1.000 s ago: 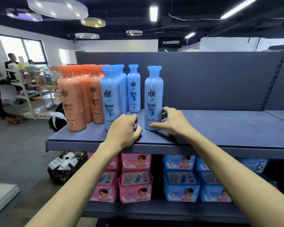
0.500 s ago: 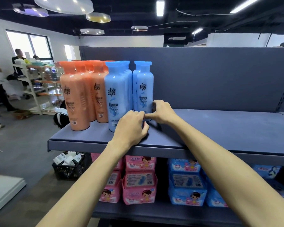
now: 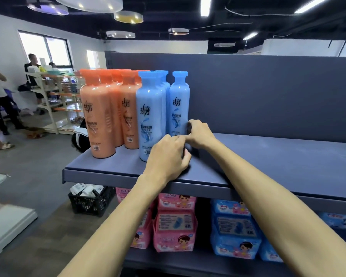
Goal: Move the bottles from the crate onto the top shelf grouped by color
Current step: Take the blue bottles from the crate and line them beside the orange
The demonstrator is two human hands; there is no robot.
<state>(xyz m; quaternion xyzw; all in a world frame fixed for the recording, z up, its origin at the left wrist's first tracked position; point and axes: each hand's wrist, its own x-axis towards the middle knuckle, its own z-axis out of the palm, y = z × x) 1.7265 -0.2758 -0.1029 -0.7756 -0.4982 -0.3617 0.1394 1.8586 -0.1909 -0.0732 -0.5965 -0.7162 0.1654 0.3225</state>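
on the top shelf [image 3: 268, 156], right hand [image 3: 200, 133] grips a blue bottle [image 3: 179, 104].

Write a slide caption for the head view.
Right hand holds a blue bottle on the top shelf, left hand close by.

Right hand [image 3: 200, 134] holds rear blue bottle [image 3: 179, 104] (left hand [image 3: 168, 156] curled alongside).

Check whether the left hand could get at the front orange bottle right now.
Probably yes. The left hand sits at the base of the front blue bottle; the front orange bottle stands near the top shelf edge with nothing before it.
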